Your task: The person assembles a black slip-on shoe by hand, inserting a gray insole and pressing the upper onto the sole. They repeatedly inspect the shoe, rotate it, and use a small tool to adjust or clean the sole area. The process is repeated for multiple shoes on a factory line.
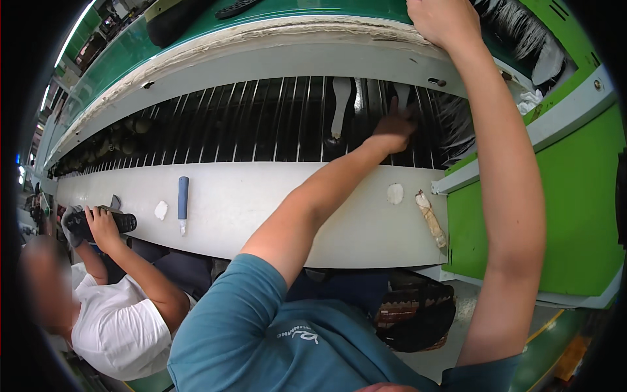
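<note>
My left hand (394,130) reaches over a row of metal rollers. Its fingers are apart at the near end of a grey sole-shaped piece (402,93); whether they touch it is unclear in the shadow. To the left, a similar long grey sole-shaped piece (339,108) with a dark edge lies on the rollers (261,121). My right hand (444,23) is up at the edge of the green upper surface, its fingers largely cut off by the picture's top.
A white worktop (274,196) carries a blue-handled tool (183,202), a tape-wrapped stick (431,219) and white lumps (395,193). Black fringe (455,121) hangs at the rollers' right end, beside a green panel (562,209). At left, a person in white (124,326) holds a dark shoe (117,222).
</note>
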Available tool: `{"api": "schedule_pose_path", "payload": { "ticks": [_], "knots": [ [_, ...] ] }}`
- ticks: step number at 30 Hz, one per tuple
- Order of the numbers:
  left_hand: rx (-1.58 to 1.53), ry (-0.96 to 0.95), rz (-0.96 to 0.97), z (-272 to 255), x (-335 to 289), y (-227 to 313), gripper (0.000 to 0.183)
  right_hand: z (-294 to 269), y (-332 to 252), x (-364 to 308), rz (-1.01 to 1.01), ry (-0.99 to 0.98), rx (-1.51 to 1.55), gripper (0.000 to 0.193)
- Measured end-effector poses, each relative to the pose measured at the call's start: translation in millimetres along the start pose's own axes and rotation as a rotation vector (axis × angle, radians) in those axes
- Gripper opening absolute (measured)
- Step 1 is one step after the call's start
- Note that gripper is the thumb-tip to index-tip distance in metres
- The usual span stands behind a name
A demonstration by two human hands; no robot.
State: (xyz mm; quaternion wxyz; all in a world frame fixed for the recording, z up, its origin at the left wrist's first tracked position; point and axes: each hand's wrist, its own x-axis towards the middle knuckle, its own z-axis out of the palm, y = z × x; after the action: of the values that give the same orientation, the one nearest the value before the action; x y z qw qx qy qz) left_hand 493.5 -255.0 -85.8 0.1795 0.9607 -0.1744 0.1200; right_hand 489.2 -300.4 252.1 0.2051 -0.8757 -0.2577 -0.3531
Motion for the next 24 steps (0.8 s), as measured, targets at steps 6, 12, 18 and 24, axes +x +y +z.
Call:
{"api": "schedule_pose_path", "payload": {
  "ticks": [6,12,18,24],
  "knots": [
    [-0.635,0.187,-0.102,-65,-44,-40,0.017,-4,-7,2,0.086,-0.006,-0.062,0.035],
    [-0.823,0.133,0.050,-198,-181,-20,0.014,-2,-1,0,0.073,-0.032,-0.112,0.037],
    [-0.007,-0.096,0.392,-245,-302,32,0.020,3,0,-2,0.014,0.051,-0.046,0.031],
    [-0.547,0.063,0.179,-234,-308,52,0.029,2,10,-36,-0.038,0.285,0.529,0.035]
  ]
}}
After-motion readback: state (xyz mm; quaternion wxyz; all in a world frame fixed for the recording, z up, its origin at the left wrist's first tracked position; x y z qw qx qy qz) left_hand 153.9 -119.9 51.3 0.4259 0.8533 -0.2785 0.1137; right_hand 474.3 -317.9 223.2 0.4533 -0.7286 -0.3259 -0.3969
